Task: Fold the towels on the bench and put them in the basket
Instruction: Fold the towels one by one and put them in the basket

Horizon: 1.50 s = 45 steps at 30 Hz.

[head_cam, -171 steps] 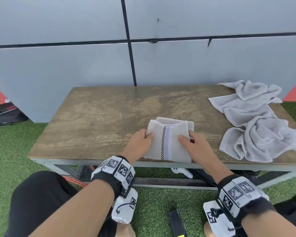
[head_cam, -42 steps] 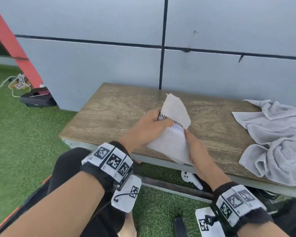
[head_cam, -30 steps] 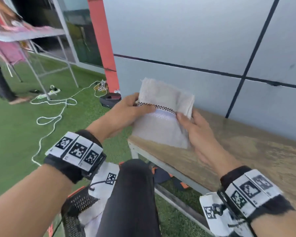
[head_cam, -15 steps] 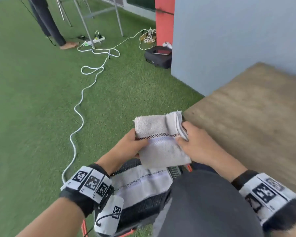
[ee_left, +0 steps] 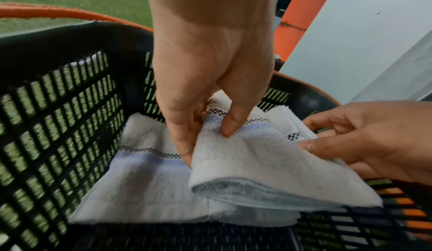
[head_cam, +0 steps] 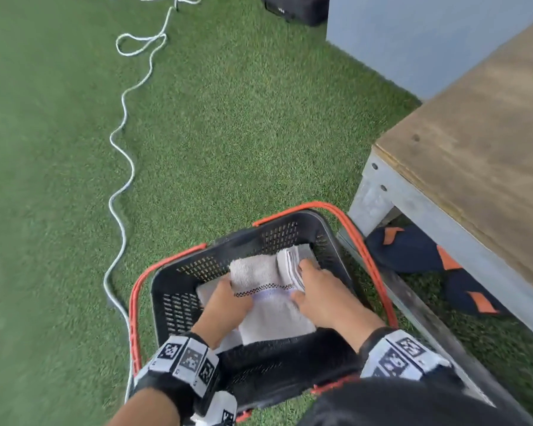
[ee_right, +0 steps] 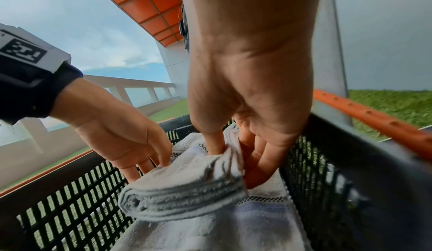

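Observation:
A folded white towel [head_cam: 268, 290] with a checked and blue stripe is held inside the black basket [head_cam: 271, 238], just above another folded towel [ee_left: 145, 181] lying on the basket floor. My left hand [head_cam: 225, 298] pinches its left edge, thumb on top and fingers beneath, as the left wrist view shows for the towel [ee_left: 245, 155] and left hand [ee_left: 205, 133]. My right hand [head_cam: 317, 299] grips the right edge; in the right wrist view the right hand [ee_right: 236, 155] has its thumb on the towel [ee_right: 187, 186] and its fingers under it.
The basket has orange handles [head_cam: 363, 250] and stands on green artificial grass. The wooden bench [head_cam: 480, 124] with a grey metal frame is at the right, a dark and orange bag [head_cam: 428, 256] under it. A white cable [head_cam: 120, 155] snakes across the grass at left.
Both hands carried the folded towel from the bench leftward and down into the basket. The view swung from the bench to the grass and basket.

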Each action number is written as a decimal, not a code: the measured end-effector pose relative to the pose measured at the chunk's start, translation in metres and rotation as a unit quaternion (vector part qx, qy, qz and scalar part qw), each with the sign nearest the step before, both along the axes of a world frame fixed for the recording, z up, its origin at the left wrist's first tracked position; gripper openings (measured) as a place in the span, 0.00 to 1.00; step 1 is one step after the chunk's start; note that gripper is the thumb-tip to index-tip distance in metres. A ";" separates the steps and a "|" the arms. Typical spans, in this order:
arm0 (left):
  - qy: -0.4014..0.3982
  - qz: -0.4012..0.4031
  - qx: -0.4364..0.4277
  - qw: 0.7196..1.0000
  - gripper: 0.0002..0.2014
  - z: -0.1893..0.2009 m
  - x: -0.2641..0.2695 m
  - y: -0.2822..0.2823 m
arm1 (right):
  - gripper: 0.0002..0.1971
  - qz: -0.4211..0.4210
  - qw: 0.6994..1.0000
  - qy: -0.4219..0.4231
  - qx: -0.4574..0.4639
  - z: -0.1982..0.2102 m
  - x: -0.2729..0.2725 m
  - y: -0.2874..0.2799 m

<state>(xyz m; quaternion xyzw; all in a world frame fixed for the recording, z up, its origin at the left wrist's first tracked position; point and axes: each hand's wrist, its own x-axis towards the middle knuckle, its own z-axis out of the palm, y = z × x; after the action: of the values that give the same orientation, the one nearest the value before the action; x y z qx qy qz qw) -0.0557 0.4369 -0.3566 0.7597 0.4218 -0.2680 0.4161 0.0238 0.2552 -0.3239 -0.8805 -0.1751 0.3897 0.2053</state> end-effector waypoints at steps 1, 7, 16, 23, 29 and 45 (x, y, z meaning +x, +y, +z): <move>0.002 0.018 0.006 1.000 0.27 -0.005 -0.003 0.003 | 0.21 0.000 1.000 0.004 0.002 -0.004 0.000 0.005; -0.021 0.020 0.082 0.996 0.16 -0.020 -0.018 0.014 | 0.25 0.012 1.000 0.024 0.005 -0.029 -0.004 0.036; 0.046 0.048 0.110 0.992 0.16 -0.023 -0.034 0.029 | 0.44 0.114 0.982 0.148 -0.006 -0.041 -0.005 0.075; 0.091 0.004 0.109 0.990 0.20 -0.034 -0.032 0.031 | 0.27 0.158 0.974 0.153 -0.053 -0.040 0.011 0.072; 0.166 -0.060 0.130 0.976 0.24 -0.025 -0.022 0.028 | 0.24 0.163 0.982 0.095 -0.012 -0.030 0.021 0.063; -0.006 -0.265 0.159 0.951 0.14 0.103 0.047 0.021 | 0.12 0.028 0.993 -0.112 0.027 0.106 0.031 -0.014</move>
<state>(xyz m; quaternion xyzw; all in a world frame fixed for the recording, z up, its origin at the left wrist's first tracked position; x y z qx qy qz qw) -0.0088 0.4577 -0.2538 0.9021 0.2401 -0.2931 0.2065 0.0545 0.2413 -0.2180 -0.9074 -0.2322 0.2897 0.1967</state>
